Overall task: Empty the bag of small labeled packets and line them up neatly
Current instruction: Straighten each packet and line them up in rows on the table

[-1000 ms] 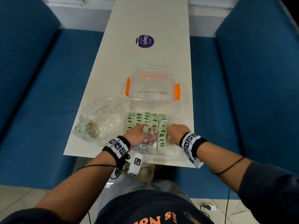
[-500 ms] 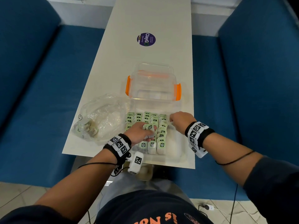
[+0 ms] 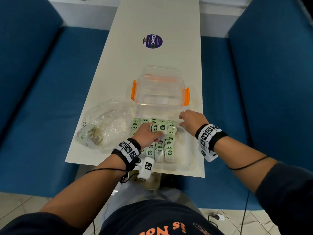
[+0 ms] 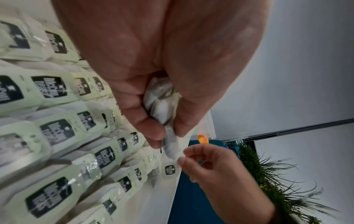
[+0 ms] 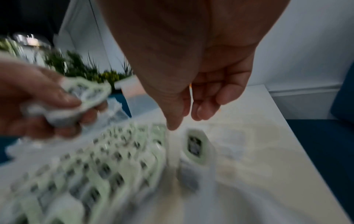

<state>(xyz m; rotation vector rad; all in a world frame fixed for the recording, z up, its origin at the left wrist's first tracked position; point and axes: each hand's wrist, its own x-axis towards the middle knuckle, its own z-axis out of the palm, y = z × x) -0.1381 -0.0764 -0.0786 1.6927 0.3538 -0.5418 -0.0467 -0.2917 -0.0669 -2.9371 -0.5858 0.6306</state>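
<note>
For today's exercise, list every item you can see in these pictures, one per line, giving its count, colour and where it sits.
Table: one, white, between the seats.
Seats: two, blue, either side of the table.
Sticker: one, purple, far part of the table.
Box: one, clear with orange clips, mid-table.
Bag: one, clear plastic, left of the rows, a few packets inside.
Packets: many, pale green with black labels, in rows at the near edge.
Left hand: grips a bunch of packets over the rows.
Right hand: fingers loosely bent, empty, over a lone packet.

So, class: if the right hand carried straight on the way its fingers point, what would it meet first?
Probably the lone packet just below the right hand; its fingertips point down at it, though blur hides the gap.
</note>
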